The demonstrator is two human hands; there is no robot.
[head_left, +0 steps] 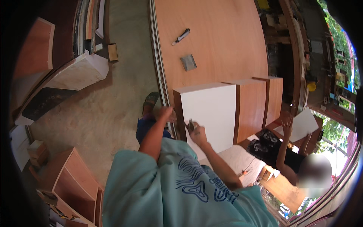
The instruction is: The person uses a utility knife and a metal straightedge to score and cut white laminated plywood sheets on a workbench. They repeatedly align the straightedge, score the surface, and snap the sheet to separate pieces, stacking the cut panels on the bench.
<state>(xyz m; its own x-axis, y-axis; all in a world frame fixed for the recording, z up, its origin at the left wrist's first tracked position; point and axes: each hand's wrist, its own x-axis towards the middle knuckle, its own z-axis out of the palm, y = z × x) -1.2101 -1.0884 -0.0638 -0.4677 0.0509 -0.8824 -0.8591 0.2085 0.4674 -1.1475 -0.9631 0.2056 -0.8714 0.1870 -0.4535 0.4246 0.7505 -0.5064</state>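
Dark blue print (pixel 192 181) in wavy, looping outlines, shaped like stylised lettering, spreads across the front of a teal shirt (pixel 132 178), on the wearer's side of the right hand (pixel 198 135) and its grip on a small dark tool (pixel 190 125). The outlines form two groups: one lies almost straight below the grip in the head view, the other lower and farther right, both bent by the cloth's folds. Well to the left of the grip, a dark panel (pixel 49 102) bears faint pale marks, too blurred to identify as writing. No word or number reads clearly.
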